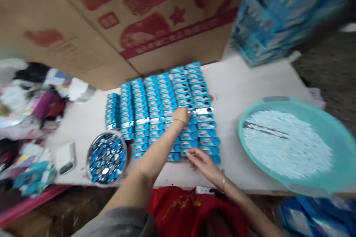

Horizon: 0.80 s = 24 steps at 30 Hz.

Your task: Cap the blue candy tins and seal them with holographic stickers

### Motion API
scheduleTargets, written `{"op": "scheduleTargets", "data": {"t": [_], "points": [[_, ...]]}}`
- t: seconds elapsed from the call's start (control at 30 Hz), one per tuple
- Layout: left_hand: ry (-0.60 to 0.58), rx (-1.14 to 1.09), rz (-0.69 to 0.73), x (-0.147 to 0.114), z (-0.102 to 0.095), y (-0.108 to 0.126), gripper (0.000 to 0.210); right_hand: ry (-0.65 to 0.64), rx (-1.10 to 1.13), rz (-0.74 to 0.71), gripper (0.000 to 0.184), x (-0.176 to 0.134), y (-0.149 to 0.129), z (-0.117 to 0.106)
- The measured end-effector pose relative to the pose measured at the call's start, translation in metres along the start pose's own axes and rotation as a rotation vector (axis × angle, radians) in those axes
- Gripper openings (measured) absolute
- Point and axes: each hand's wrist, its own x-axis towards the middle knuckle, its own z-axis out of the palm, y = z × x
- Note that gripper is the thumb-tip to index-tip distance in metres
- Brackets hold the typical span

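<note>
Rows of small blue boxes (168, 96) cover the middle of the table, each with a round spot near one end; a few show a silvery band. My left hand (182, 115) reaches over the right-hand rows, its fingers closed and pointing down at a box; what they pinch, if anything, is hidden. Lower down, my right hand (200, 160) is at the near end of the same rows, thumb and fingers drawn together by a box's edge. Anything between them is too small to make out. A round bowl (90, 161) of blue and silver disc-like pieces stands left of the rows.
A turquoise basin (338, 155) holds many pale blue pieces and a long dark strip (265, 129). Large cardboard boxes (91, 55) stand behind the rows. Blue printed packaging (267, 26) is stacked at the back right. A white device (65, 158) lies left, beside a cluttered heap (33, 111).
</note>
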Motion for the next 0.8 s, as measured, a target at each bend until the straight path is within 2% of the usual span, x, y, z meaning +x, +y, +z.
{"op": "scheduleTargets", "data": {"t": [0.07, 0.1, 0.17, 0.23, 0.3, 0.4, 0.5, 0.57, 0.63, 0.7, 0.8], "points": [[0.063, -0.064, -0.026, -0.037, 0.004, -0.019, 0.033, 0.009, -0.108, 0.010, 0.045, -0.009, 0.012, 0.007], [0.151, -0.199, 0.014, -0.057, 0.005, -0.034, 0.034, 0.004, -0.161, 0.005, 0.045, -0.010, 0.017, 0.012], [0.357, -0.428, 0.031, -0.103, 0.005, -0.076, 0.034, -0.014, -0.258, -0.043, 0.048, -0.006, 0.024, 0.028], [0.508, -0.488, -0.089, -0.154, 0.002, -0.129, 0.031, -0.056, -0.356, -0.137, 0.047, 0.003, 0.024, 0.058], [0.638, -0.519, -0.254, -0.205, -0.001, -0.189, 0.033, -0.137, -0.455, -0.267, 0.045, 0.015, 0.021, 0.102], [0.833, -0.567, -0.536, -0.269, 0.000, -0.274, 0.036, -0.374, -0.611, -0.472, 0.043, 0.044, 0.021, 0.191], [0.955, -0.637, -0.736, -0.314, 0.009, -0.335, 0.039, -0.591, -0.959, -0.648, 0.056, 0.084, 0.041, 0.285], [0.960, -0.691, -0.773, -0.335, 0.016, -0.360, 0.041, -0.617, -1.300, -0.632, 0.069, 0.111, 0.064, 0.336], [0.932, -0.739, -0.770, -0.351, 0.024, -0.374, 0.042, -0.614, -1.477, -0.597, 0.079, 0.134, 0.090, 0.372], [0.894, -0.764, -0.760, -0.361, 0.032, -0.382, 0.040, -0.611, -1.519, -0.579, 0.080, 0.152, 0.112, 0.392], [0.856, -0.774, -0.744, -0.371, 0.043, -0.386, 0.033, -0.631, -1.504, -0.553, 0.064, 0.170, 0.131, 0.401]]}}
